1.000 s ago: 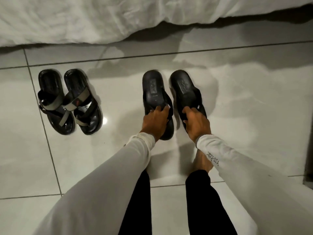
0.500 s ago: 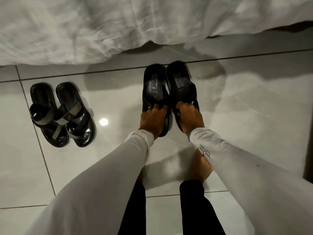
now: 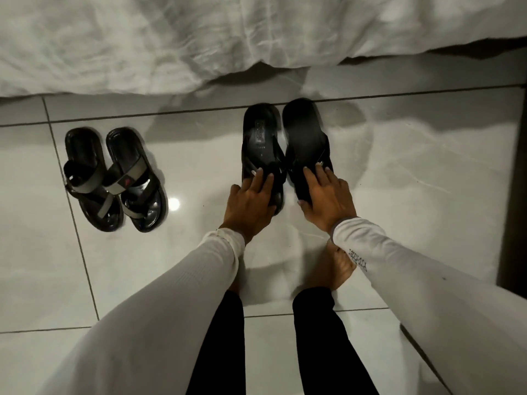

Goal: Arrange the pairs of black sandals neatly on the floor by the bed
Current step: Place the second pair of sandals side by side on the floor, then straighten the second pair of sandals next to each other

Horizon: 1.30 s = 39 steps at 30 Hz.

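A plain black pair of sandals lies side by side on the white tile floor, heels toward the bed. My left hand (image 3: 251, 203) rests over the toe end and strap of the left sandal (image 3: 261, 132), thumb at its outer edge. My right hand (image 3: 328, 201) lies across the toe end of the right sandal (image 3: 305, 129), fingers spread on top. The two sandals almost touch, and the right one reaches slightly closer to the bed. A second black pair with grey straps (image 3: 114, 181) stands together further left, untouched.
The white bed sheet (image 3: 171, 38) hangs down to the floor along the top. A dark vertical furniture edge (image 3: 513, 181) borders the right side. My bare foot (image 3: 342, 266) stands on the tile just behind the plain pair. Glossy tiles show a light glare.
Both hands have pushed the plain pair closer to the bed and brought the two sandals together. My fingers have flattened on top of them. The strapped pair has not moved.
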{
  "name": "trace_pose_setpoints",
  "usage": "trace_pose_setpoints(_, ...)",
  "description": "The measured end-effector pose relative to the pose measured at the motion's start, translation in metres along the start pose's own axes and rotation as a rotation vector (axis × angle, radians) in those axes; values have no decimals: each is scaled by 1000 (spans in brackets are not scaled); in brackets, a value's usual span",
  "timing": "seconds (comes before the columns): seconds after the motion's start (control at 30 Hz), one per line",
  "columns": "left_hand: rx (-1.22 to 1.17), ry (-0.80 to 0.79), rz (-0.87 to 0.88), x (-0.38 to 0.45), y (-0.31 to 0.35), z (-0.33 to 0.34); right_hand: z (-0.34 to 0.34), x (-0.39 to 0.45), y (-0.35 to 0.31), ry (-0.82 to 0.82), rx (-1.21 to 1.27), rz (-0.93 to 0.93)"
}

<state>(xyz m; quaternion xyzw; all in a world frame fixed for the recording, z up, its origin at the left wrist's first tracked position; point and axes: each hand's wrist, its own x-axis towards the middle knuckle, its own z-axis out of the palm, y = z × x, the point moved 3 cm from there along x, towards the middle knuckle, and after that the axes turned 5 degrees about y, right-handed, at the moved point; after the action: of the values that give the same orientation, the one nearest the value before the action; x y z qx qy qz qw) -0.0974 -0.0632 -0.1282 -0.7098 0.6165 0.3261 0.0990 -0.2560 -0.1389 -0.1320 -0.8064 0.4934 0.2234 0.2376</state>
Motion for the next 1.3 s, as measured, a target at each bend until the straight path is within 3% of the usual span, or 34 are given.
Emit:
trace_pose_setpoints(0.1,44,12,-27,-31,-14,-1,0,-14,-12,-12,-115,-47)
trace_pose_setpoints(0.23,87,-54,-189,-77,-54,0,0,-29,-52,-24,-160,-90)
trace_pose_setpoints(0.47,58,-44,-425,-144,-171,-21,14,-30,-163,-54,-153,-175)
trace_pose_setpoints(0.87,-92,120,-575,-138,-375,-43,41,46,-356,-117,232,-203)
trace_pose_setpoints(1.17,-261,19,-527,-93,-392,-19,58,91,-378,-39,79,-136)
trace_pose_setpoints(1.3,-312,70,-529,-93,-377,-14,57,92,-365,-10,102,-132)
